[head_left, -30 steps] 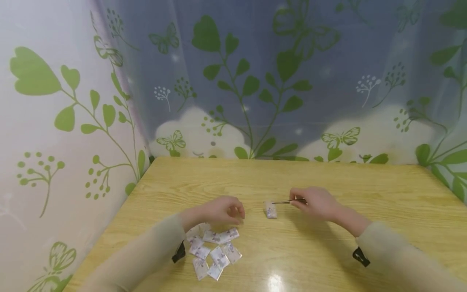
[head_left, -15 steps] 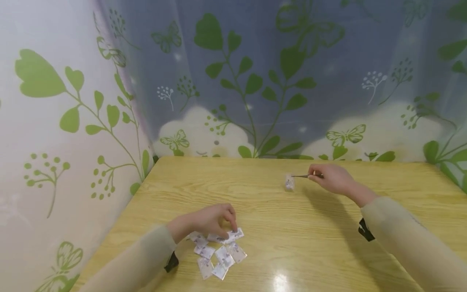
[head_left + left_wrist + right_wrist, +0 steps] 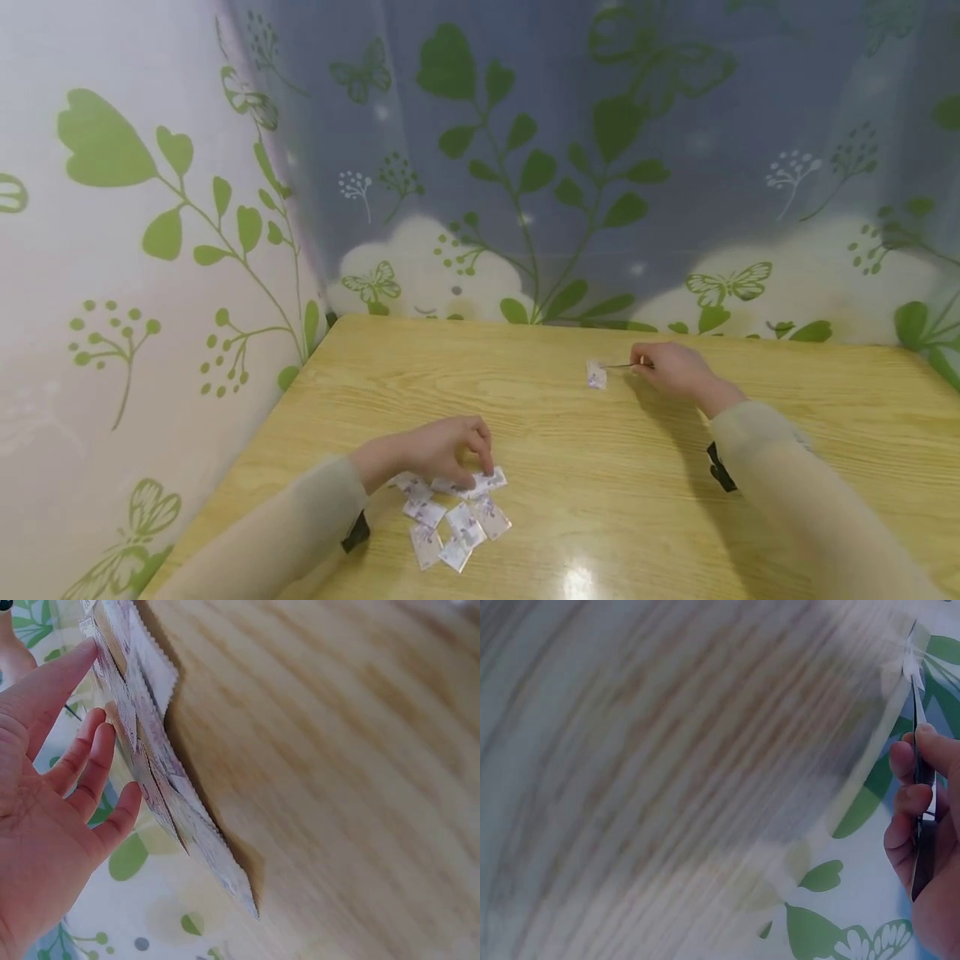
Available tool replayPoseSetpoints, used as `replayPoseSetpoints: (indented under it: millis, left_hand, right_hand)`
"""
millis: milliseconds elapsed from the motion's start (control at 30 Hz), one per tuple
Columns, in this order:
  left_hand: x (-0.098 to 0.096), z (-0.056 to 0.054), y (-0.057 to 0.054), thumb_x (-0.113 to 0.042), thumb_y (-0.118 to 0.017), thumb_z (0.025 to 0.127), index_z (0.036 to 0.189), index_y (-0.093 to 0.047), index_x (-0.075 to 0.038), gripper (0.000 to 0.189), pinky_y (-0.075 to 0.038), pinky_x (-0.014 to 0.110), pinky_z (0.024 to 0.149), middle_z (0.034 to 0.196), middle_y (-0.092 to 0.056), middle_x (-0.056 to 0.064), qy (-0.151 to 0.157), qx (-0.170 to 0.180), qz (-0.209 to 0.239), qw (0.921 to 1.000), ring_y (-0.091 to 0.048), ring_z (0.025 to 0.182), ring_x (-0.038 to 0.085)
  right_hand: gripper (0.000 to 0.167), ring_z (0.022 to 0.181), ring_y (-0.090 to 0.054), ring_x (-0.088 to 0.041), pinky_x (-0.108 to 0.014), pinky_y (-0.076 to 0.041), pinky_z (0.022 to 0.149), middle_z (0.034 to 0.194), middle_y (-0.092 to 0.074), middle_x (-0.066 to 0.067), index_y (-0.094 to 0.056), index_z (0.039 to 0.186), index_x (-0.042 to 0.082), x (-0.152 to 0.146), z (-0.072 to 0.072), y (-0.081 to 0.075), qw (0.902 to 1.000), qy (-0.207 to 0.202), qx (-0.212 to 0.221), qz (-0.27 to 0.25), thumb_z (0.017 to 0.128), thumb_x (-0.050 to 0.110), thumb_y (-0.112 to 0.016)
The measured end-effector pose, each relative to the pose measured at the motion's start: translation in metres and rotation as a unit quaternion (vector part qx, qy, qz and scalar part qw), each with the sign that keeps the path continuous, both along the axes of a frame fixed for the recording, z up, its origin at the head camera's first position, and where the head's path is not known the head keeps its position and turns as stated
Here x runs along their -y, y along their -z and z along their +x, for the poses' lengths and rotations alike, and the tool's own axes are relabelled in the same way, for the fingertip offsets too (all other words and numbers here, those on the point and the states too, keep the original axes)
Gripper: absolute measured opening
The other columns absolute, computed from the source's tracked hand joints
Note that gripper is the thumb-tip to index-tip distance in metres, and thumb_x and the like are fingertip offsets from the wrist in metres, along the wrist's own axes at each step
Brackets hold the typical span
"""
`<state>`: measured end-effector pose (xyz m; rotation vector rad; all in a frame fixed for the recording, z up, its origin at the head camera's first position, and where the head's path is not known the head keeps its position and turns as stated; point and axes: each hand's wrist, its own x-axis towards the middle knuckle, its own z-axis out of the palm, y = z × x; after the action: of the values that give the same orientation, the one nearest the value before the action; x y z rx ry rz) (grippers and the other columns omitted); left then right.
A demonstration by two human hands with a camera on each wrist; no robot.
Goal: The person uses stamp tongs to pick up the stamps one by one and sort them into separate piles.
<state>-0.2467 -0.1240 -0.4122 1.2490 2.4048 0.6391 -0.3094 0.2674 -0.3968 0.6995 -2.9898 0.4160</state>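
My right hand pinches a pair of dark metal tweezers near the table's far edge. Their thin tips meet the upper edge of one small white sachet with a purple print. This sachet is close over the tabletop, away from the others. Nearer the front, my left hand reaches over a loose group of similar sachets, fingertips at the back row. The left wrist view shows the fingers loosely bent beside the overlapping sachets, which have serrated edges. Part of the back row is hidden under this hand.
The wooden table spreads around both hands. Behind it hangs a blue and white curtain printed with green leaves and butterflies, and a pale patterned curtain runs along the left side.
My right hand has carried the sachet in the tweezers toward the far side, then slowed over the table there. My left hand has come down onto the back sachets of the group.
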Motion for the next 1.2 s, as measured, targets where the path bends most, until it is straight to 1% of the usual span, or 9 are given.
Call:
replayPoseSetpoints:
  millis: [267, 367, 467, 567, 733, 867, 1067, 1200]
  left_hand:
    - [0.0000, 0.0015, -0.0009, -0.007, -0.079, 0.078, 0.095, -0.075, -0.021, 0.022, -0.040, 0.031, 0.097, 0.113, -0.053, -0.007, -0.006, 0.015, 0.001, 0.9999, -0.049, 0.107, 0.010]
    - [-0.0009, 0.0017, -0.0009, -0.008, -0.079, 0.078, 0.095, -0.075, -0.022, 0.022, -0.040, 0.030, 0.097, 0.113, -0.053, -0.008, -0.009, 0.011, -0.007, 0.9999, -0.049, 0.107, 0.009]
    - [-0.0013, 0.0014, -0.0016, -0.008, -0.079, 0.078, 0.095, -0.075, -0.021, 0.022, -0.040, 0.031, 0.097, 0.114, -0.053, -0.006, -0.009, 0.005, -0.008, 0.9999, -0.050, 0.107, 0.010]
    - [-0.0013, 0.0015, -0.0024, -0.007, -0.079, 0.078, 0.095, -0.075, -0.021, 0.022, -0.040, 0.032, 0.097, 0.115, -0.053, -0.004, -0.010, 0.005, -0.007, 0.9999, -0.050, 0.108, 0.012]
    - [-0.0013, 0.0038, -0.0024, -0.007, -0.079, 0.079, 0.095, -0.075, -0.020, 0.021, -0.039, 0.033, 0.099, 0.116, -0.054, -0.003, -0.015, 0.014, -0.008, 0.9998, -0.050, 0.109, 0.012]
    - [-0.0010, 0.0048, -0.0023, -0.007, -0.079, 0.079, 0.096, -0.075, -0.020, 0.021, -0.039, 0.033, 0.100, 0.116, -0.054, -0.003, -0.015, 0.017, -0.009, 0.9997, -0.050, 0.109, 0.012]
    - [-0.0006, 0.0035, -0.0028, -0.008, -0.079, 0.079, 0.096, -0.075, -0.022, 0.022, -0.039, 0.034, 0.100, 0.116, -0.054, -0.004, -0.017, 0.008, -0.012, 0.9998, -0.049, 0.110, 0.012]
    - [-0.0002, 0.0040, -0.0028, -0.009, -0.079, 0.079, 0.095, -0.074, -0.023, 0.021, -0.038, 0.035, 0.100, 0.117, -0.053, -0.004, -0.021, 0.016, -0.010, 0.9996, -0.049, 0.112, 0.013]
  right_hand:
    - [0.004, 0.061, -0.050, -0.015, -0.035, -0.041, 0.054, 0.076, -0.059, -0.001, -0.061, 0.096, 0.008, -0.0015, -0.0078, 0.0058, 0.9999, 0.010, 0.000, 0.013, 0.096, 0.010, -0.059]
    - [0.005, 0.061, -0.051, -0.015, -0.034, -0.042, 0.054, 0.075, -0.059, 0.000, -0.062, 0.096, 0.007, -0.0040, -0.0094, 0.0073, 0.9999, 0.010, -0.002, 0.011, 0.096, 0.010, -0.059]
    - [0.006, 0.061, -0.052, -0.015, -0.034, -0.042, 0.054, 0.074, -0.059, 0.000, -0.063, 0.098, 0.006, -0.0054, -0.0105, 0.0070, 0.9999, 0.015, 0.002, 0.005, 0.096, 0.011, -0.059]
    - [0.008, 0.063, -0.055, -0.017, -0.035, -0.044, 0.054, 0.077, -0.062, -0.002, -0.063, 0.099, 0.005, -0.0055, -0.0107, 0.0061, 0.9999, 0.015, 0.003, 0.004, 0.096, 0.011, -0.059]
    - [0.011, 0.070, -0.060, -0.018, -0.038, -0.049, 0.060, 0.085, -0.066, -0.006, -0.064, 0.103, 0.004, -0.0041, -0.0096, 0.0070, 0.9998, 0.019, 0.003, 0.010, 0.096, 0.013, -0.060]
    - [0.015, 0.067, -0.060, -0.018, -0.039, -0.049, 0.060, 0.083, -0.066, -0.006, -0.064, 0.104, 0.002, -0.0024, -0.0086, 0.0067, 0.9997, 0.023, 0.009, 0.004, 0.096, 0.014, -0.060]
    - [0.020, 0.070, -0.061, -0.018, -0.039, -0.050, 0.060, 0.083, -0.066, -0.005, -0.064, 0.109, 0.000, -0.0037, -0.0100, 0.0055, 0.9994, 0.033, 0.000, 0.007, 0.098, 0.016, -0.058]
    - [0.023, 0.066, -0.059, -0.016, -0.038, -0.049, 0.059, 0.081, -0.066, -0.004, -0.064, 0.110, 0.000, -0.0054, -0.0110, 0.0057, 0.9992, 0.038, 0.002, 0.015, 0.098, 0.019, -0.058]
